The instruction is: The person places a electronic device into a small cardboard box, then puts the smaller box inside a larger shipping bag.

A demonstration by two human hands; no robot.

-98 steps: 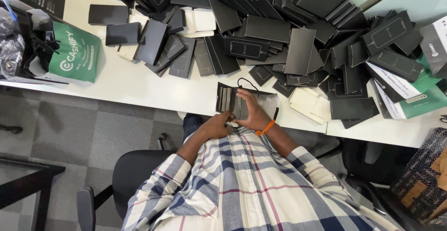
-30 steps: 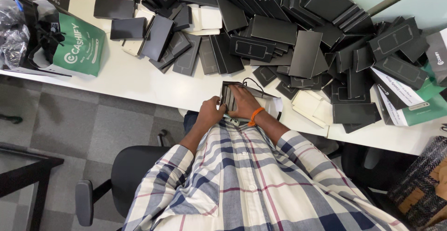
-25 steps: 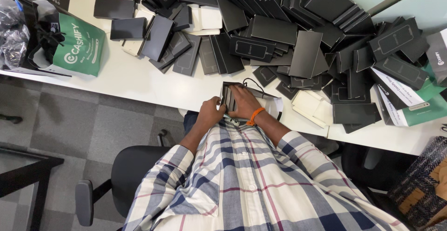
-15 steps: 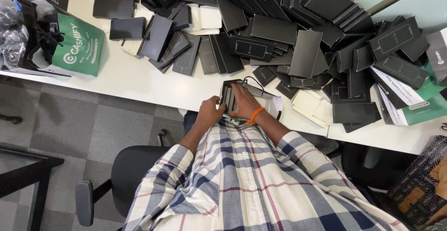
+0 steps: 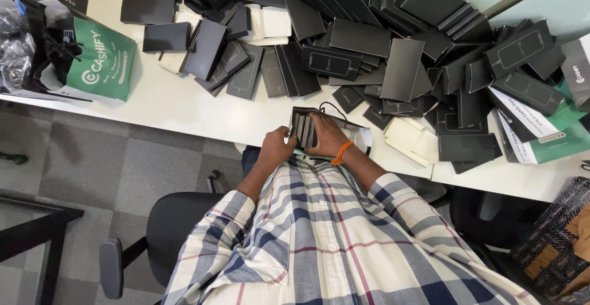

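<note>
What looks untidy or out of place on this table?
The black boxes lie in a jumbled, overlapping heap across the white table, tilted every way. The left hand and right hand hold one dark item.

A matt black cardboard box (image 5: 305,130) is gripped by the left hand (image 5: 276,147) and right hand (image 5: 326,136). Beyond the grip, matt black cartons (image 5: 369,41) are heaped on a smooth white tabletop (image 5: 178,105); far left, a glossy green bag (image 5: 101,65) is seen.

floor (image 5: 92,170): grey carpet tiles; table (image 5: 178,105): white, long; chair (image 5: 166,231): black, wheeled; light: even
</note>
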